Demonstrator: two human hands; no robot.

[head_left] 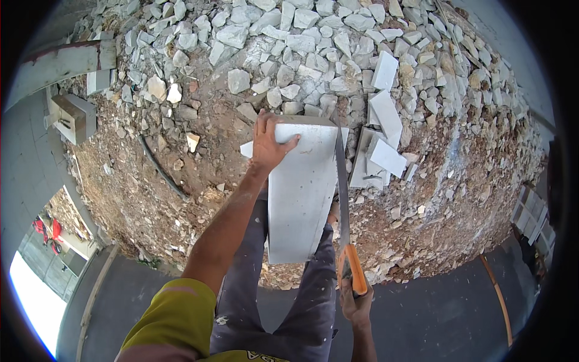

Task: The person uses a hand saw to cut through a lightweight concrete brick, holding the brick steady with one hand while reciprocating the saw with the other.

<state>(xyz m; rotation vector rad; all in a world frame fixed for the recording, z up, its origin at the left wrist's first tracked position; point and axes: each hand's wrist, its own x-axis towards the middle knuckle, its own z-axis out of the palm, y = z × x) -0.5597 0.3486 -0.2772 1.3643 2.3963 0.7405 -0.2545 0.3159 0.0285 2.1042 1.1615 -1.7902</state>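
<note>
Over jagged rubble (434, 211), left fingers (262, 123) clamp a smooth white block (301, 193) while right fingers (346, 294) clasp an orange-handled saw (344, 217).

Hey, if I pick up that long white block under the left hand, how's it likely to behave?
The white block is probably stiff: its long sides show no obvious sag. Its edges may chip, since small pits mark its face. It could feel awkward held by one end, being long, with the left hand only at its far corner.
</note>
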